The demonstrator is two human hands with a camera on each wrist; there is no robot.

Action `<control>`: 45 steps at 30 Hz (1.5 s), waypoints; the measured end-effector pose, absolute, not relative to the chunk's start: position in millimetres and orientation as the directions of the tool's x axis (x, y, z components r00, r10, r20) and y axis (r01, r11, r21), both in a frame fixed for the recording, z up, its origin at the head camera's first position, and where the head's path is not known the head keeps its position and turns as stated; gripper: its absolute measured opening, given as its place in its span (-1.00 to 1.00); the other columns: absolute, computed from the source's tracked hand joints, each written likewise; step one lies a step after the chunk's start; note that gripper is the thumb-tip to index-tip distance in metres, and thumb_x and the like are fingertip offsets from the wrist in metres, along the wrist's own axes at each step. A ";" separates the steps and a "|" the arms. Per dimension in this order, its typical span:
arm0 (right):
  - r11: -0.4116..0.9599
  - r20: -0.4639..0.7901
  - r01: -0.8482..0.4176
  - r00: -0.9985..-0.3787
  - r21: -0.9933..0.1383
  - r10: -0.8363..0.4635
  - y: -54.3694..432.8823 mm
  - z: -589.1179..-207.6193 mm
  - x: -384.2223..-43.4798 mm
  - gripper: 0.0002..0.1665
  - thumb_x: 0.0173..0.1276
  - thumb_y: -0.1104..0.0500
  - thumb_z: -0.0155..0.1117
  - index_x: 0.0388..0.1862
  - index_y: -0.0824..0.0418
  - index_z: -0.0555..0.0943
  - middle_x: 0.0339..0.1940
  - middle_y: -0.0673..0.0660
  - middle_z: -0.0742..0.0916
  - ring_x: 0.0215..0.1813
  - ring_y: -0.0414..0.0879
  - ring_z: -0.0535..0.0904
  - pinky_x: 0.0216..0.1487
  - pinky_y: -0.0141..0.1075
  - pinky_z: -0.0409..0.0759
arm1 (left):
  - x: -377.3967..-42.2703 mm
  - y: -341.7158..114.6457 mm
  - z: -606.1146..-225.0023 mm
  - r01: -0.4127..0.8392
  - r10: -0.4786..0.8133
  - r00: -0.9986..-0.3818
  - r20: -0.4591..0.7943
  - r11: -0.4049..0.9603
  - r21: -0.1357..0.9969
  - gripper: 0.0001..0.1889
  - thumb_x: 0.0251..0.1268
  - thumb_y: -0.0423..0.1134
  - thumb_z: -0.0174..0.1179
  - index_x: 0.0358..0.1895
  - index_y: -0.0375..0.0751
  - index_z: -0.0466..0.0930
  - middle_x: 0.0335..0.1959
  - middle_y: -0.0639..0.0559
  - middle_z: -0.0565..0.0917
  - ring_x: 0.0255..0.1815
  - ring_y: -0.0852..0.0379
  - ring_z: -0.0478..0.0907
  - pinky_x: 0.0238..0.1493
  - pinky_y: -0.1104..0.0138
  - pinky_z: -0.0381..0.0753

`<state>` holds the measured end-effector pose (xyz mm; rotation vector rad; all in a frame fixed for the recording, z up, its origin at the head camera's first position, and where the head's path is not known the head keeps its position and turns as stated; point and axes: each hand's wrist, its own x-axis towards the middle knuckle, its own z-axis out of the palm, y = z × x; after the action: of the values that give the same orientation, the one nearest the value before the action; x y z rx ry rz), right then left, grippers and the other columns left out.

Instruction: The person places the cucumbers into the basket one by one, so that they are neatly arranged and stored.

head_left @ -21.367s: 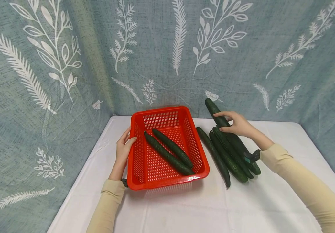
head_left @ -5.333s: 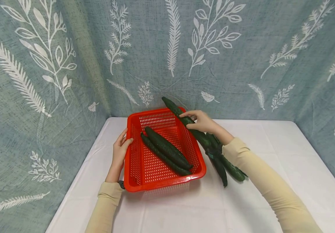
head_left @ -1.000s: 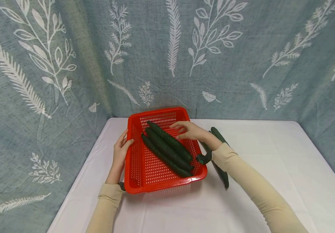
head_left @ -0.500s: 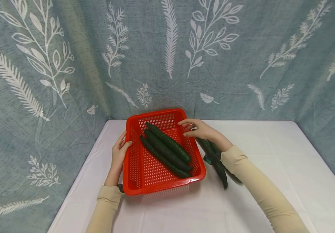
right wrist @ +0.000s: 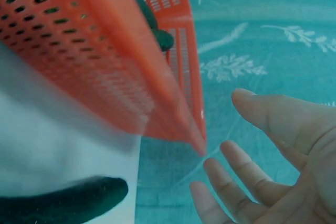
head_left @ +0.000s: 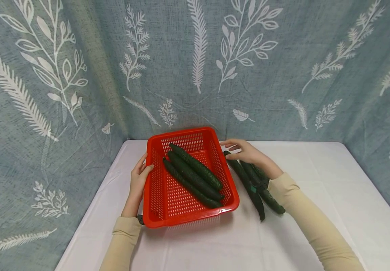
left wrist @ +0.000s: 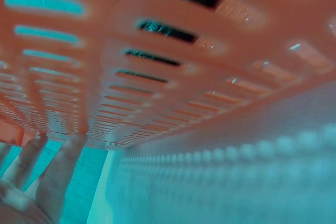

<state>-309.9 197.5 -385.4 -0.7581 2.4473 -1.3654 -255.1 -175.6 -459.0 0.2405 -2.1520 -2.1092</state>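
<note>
Three dark green cucumbers (head_left: 196,163) lie side by side, slanting, inside a red perforated plastic basket (head_left: 191,218). At the basket's left side my left hand (head_left: 140,180) holds the rim, thumb over the edge; in the left wrist view its fingers (left wrist: 65,156) reach along the outer wall. My right hand (head_left: 249,153) is just right of the basket, holding nothing, fingers spread and slightly bent. It is over the far end of a cucumber (head_left: 244,178) on the table. More cucumbers (head_left: 273,203) lie beside that one, partly hidden by my right wrist.
A white cloth covers the table (head_left: 198,248). Blue-green curtains (head_left: 174,67) with white leaf prints rise behind it and at both sides. The basket's right wall (right wrist: 105,51) stands between its contents and the loose cucumbers.
Over the last second my right hand has moved right, out of the basket to the loose cucumbers. The basket holds one more cucumber than 5.3 seconds ago. My left hand stays at the rim.
</note>
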 end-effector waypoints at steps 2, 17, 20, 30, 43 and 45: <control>0.441 0.037 -0.320 -0.841 -0.839 -0.540 201.0 -387.2 -308.9 -0.40 0.25 0.29 0.23 0.27 0.35 0.37 0.26 0.34 0.45 0.23 0.28 0.35 0.16 0.13 0.38 | -254.9 -175.6 -458.9 -0.030 -0.196 -0.980 -0.026 0.018 0.999 -0.44 0.34 -0.21 0.01 0.40 0.17 0.19 0.18 -0.15 0.45 -0.15 0.18 0.57 -0.25 0.43 0.63; 0.497 0.025 -0.330 -0.851 -0.803 -0.524 231.0 -399.6 -304.5 -0.43 0.23 0.29 0.25 0.24 0.33 0.41 0.22 0.36 0.48 0.17 0.31 0.41 0.12 0.12 0.44 | -255.0 -176.1 -459.7 -0.026 -0.195 -0.980 -0.021 0.024 0.999 -0.45 0.35 -0.21 0.02 0.39 0.15 0.20 0.18 -0.19 0.45 -0.16 0.19 0.57 -0.26 0.45 0.62; 0.503 0.023 -0.324 -0.857 -0.801 -0.515 238.4 -404.1 -303.4 -0.44 0.24 0.31 0.24 0.24 0.32 0.41 0.23 0.35 0.46 0.18 0.31 0.39 0.11 0.11 0.44 | -255.4 -175.9 -460.5 -0.025 -0.195 -0.981 -0.021 0.020 0.999 -0.45 0.35 -0.22 0.02 0.39 0.16 0.20 0.18 -0.18 0.45 -0.14 0.16 0.57 -0.26 0.44 0.63; 0.498 0.049 -0.346 -0.855 -0.795 -0.515 262.5 -419.3 -302.4 -0.43 0.23 0.31 0.25 0.22 0.41 0.39 0.23 0.38 0.47 0.22 0.33 0.34 0.20 0.17 0.33 | -253.9 -176.7 -461.1 -0.013 -0.179 -0.984 -0.009 0.019 1.000 -0.45 0.35 -0.20 0.01 0.39 0.17 0.19 0.18 -0.20 0.45 -0.13 0.13 0.57 -0.25 0.44 0.62; 0.532 0.021 -0.321 -0.869 -0.784 -0.494 286.2 -432.1 -291.2 -0.43 0.22 0.31 0.25 0.21 0.45 0.38 0.23 0.41 0.45 0.22 0.35 0.35 0.20 0.18 0.32 | -256.0 -178.0 -464.4 -0.018 -0.195 -0.981 -0.013 0.022 1.000 -0.45 0.34 -0.22 0.01 0.39 0.17 0.20 0.16 -0.19 0.46 -0.17 0.18 0.57 -0.30 0.47 0.61; 0.536 0.024 -0.325 -0.870 -0.779 -0.493 288.8 -433.7 -289.6 -0.43 0.23 0.32 0.25 0.21 0.46 0.38 0.23 0.43 0.44 0.21 0.37 0.35 0.19 0.18 0.32 | -255.7 -178.0 -463.9 -0.014 -0.194 -0.981 -0.009 0.020 1.000 -0.45 0.34 -0.22 0.01 0.39 0.17 0.20 0.16 -0.18 0.46 -0.17 0.18 0.57 -0.30 0.46 0.61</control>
<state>-289.6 288.8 -433.7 -0.6944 2.5745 -1.2434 -255.7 -178.0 -463.9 0.2208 -2.1469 -2.1005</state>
